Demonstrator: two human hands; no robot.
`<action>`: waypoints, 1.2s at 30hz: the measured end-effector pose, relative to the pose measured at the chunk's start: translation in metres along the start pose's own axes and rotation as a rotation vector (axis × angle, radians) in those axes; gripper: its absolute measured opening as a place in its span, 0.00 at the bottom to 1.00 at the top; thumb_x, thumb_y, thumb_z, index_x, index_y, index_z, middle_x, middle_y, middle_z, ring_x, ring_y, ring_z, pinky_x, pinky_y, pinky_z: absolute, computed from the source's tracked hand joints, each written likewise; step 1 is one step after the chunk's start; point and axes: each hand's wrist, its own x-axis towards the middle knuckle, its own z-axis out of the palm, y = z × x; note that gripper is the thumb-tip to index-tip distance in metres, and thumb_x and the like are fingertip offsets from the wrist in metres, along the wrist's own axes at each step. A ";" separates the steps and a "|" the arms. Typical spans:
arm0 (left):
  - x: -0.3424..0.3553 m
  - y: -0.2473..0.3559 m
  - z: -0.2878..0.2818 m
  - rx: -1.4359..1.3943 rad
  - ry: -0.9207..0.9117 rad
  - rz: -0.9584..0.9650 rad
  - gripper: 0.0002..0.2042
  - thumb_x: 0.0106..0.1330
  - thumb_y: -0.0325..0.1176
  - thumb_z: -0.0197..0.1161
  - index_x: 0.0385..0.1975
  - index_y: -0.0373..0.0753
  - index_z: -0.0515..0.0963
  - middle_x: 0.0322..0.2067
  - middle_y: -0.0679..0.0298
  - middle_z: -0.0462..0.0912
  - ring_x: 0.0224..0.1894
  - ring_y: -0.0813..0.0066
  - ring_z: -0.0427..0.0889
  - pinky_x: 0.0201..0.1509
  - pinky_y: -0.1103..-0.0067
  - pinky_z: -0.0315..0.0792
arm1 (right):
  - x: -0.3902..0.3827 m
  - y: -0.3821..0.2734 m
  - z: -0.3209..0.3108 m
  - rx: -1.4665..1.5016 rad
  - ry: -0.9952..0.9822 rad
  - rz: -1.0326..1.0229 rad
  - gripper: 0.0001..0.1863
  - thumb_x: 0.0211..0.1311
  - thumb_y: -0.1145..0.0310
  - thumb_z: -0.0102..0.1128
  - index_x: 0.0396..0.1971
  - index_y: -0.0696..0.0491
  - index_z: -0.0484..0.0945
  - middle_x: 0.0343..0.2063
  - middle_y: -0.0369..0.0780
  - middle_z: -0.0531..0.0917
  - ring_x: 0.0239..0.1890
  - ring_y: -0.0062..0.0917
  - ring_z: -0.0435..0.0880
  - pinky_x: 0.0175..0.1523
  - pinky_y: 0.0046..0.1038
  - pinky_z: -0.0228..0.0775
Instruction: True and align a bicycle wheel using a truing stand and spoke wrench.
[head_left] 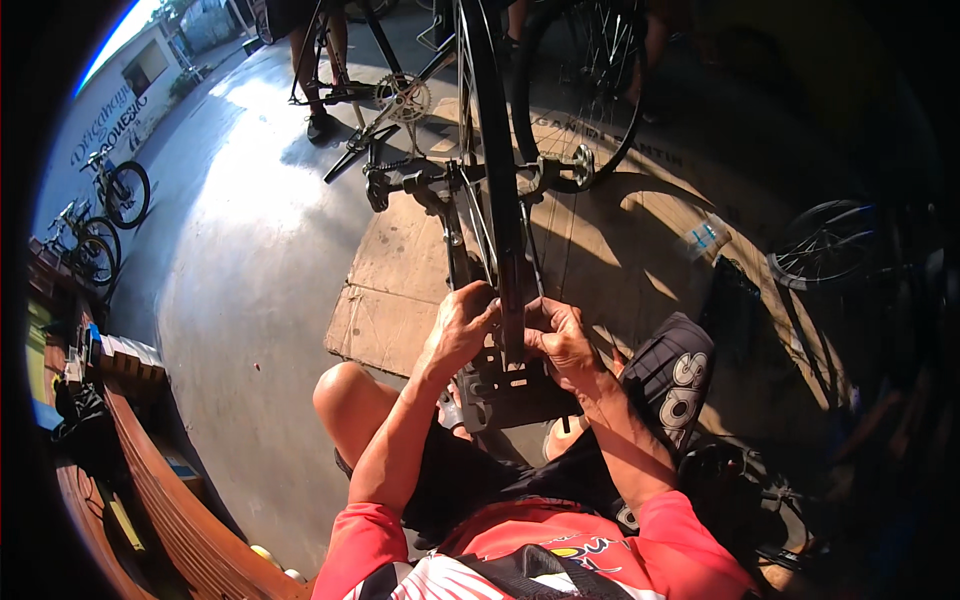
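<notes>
L hand (465, 325) & R hand (562, 343) flank the near end of 1 dark-tyred wheel (507, 230), seen approx. edge-on above a black base (525, 405) between the person's knees; fingers of both curl inward, tips v. close to the tyre; can't tell what, if anything, either pinches; main risk, I'd judge: a nipped fingertip, if the wheel turns w/ fingers in so tight; uneven push from 1 side might also skew it; hard shadow nr. the R hand could hide a bad finger position.
</notes>
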 end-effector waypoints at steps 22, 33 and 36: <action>0.003 -0.003 0.000 -0.096 -0.016 -0.105 0.17 0.70 0.38 0.66 0.41 0.25 0.78 0.34 0.54 0.86 0.38 0.70 0.84 0.43 0.74 0.78 | 0.013 -0.003 -0.012 0.099 -0.184 0.297 0.16 0.58 0.66 0.76 0.41 0.60 0.84 0.30 0.37 0.87 0.27 0.16 0.82 0.29 0.19 0.70; 0.012 -0.006 0.004 -0.087 -0.020 -0.095 0.14 0.64 0.35 0.69 0.26 0.28 0.77 0.19 0.58 0.77 0.24 0.77 0.73 0.30 0.72 0.70 | 0.025 -0.015 0.013 -0.363 0.032 0.281 0.11 0.47 0.75 0.78 0.29 0.62 0.85 0.20 0.38 0.83 0.18 0.16 0.78 0.21 0.20 0.67; 0.011 -0.007 0.005 -0.129 -0.013 -0.104 0.14 0.64 0.35 0.69 0.26 0.28 0.77 0.19 0.58 0.76 0.24 0.78 0.72 0.30 0.72 0.69 | 0.026 -0.018 0.020 -0.407 -0.010 0.215 0.11 0.47 0.75 0.78 0.30 0.63 0.85 0.22 0.38 0.85 0.23 0.18 0.82 0.25 0.21 0.73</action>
